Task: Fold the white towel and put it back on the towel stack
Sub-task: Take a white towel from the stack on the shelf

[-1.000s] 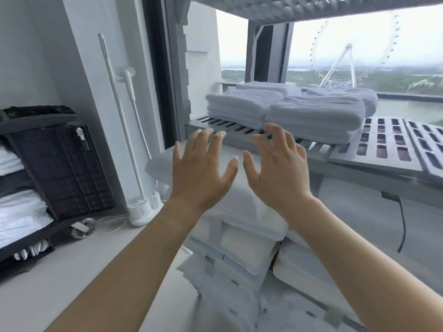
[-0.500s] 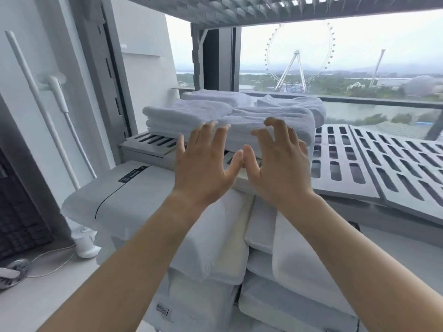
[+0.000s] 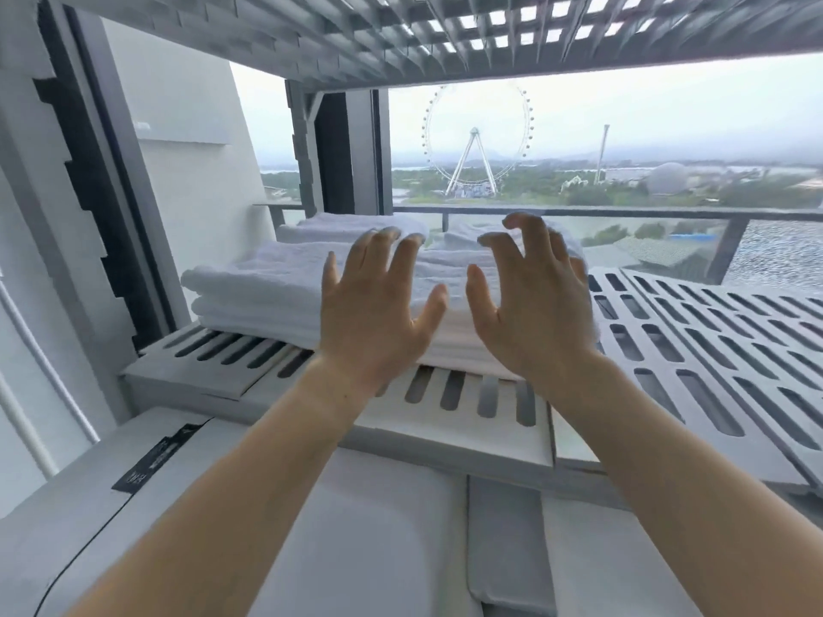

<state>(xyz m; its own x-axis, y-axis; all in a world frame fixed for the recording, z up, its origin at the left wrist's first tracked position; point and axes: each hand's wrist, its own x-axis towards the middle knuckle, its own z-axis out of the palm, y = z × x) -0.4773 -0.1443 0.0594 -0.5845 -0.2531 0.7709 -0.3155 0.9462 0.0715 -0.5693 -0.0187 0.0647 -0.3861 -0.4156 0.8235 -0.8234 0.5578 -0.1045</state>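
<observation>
A stack of folded white towels (image 3: 262, 282) lies on a grey slotted shelf (image 3: 694, 349) in front of a window. My left hand (image 3: 378, 305) is stretched out over the stack's middle, palm down, fingers spread, holding nothing. Beside it my right hand (image 3: 530, 305) hovers over the right part of the stack, its fingers apart and curled. Whether either hand touches the towels cannot be told. More folded towels (image 3: 356, 227) lie behind the front stack, partly hidden by my hands.
A second slotted shelf (image 3: 401, 33) hangs low overhead. White packed pillows (image 3: 378, 541) are piled below the towel shelf, right under my forearms. A dark window frame (image 3: 98, 193) stands at the left. A balcony railing (image 3: 623, 211) runs behind the towels.
The camera has moved closer and higher toward the shelf. Both hands have advanced over the towel stack, and the right hand's fingers have curled more.
</observation>
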